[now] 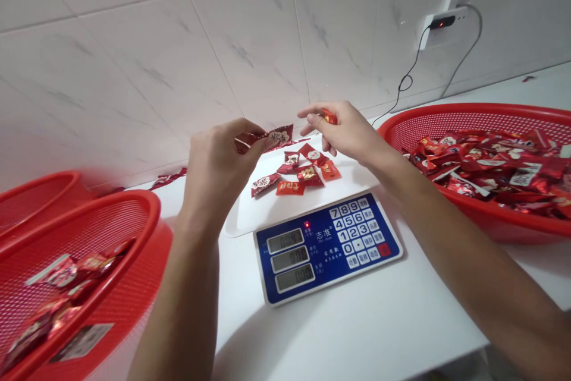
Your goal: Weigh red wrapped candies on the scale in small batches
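My left hand [218,158] pinches a dark red wrapped candy [282,135] with white lettering between thumb and fingers, above the scale's white pan [243,214]. To its right, my right hand [348,131] holds an orange-red wrapped candy [329,116] tucked near the base of its thumb and index finger, mostly hidden by the hand. Its fingers point left toward the other candy without gripping it. Several red and orange wrapped candies [307,175] lie loosely on the pan. The blue digital scale [325,271] shows digits on its displays.
A red mesh basket [473,109] heaped with wrapped candies stands at right. Another red basket [149,214] with fewer candies is at left, a third red basket [40,182] behind it. A tiled wall [250,42] closes off the back; a thin black cable [417,60] hangs from an outlet.
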The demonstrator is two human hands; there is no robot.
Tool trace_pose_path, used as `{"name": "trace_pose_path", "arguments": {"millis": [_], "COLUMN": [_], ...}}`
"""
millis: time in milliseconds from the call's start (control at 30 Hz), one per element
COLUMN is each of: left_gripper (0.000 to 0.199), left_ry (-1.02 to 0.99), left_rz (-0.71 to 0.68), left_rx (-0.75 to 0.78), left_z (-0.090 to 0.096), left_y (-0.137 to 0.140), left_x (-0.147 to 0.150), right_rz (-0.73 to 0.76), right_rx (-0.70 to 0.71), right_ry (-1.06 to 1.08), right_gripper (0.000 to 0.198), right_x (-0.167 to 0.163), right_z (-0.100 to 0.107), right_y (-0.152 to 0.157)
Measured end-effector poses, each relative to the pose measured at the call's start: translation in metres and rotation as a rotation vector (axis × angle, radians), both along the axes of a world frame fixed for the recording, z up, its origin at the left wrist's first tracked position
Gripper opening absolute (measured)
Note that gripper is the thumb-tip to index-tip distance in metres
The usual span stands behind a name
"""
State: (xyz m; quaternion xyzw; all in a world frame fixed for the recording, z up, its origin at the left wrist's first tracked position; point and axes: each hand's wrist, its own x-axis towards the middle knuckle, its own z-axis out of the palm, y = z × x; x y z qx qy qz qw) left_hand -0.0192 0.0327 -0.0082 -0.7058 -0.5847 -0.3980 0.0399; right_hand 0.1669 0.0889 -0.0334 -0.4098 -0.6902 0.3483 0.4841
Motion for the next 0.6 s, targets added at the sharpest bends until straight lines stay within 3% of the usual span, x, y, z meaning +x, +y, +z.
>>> {"name": "trace_pose_path", "arguments": {"millis": [167, 300, 600], "left_gripper": [0.013, 0.011, 0.015], "left_ry": [0.019, 0.01, 0.006], "left_rz": [0.011, 0.017, 0.01], "left_rx": [-0.016, -0.018, -0.013], "left_z": [-0.001, -0.001, -0.001], "left_y": [0.001, 0.0, 0.001], "left_x": [-0.003, -0.003, -0.002], "right_rz": [0.03, 0.088, 0.032], "right_rx": [0.057, -0.007, -0.007], "right_ry": [-0.167, -0.339, -0.287], "right_gripper": [0.021, 0.031, 0.028], "right_x": [-0.002, -0.002, 0.004], "right_z": [-0.007, -0.015, -0.011], "right_y": [0.001, 0.004, 0.007]}}
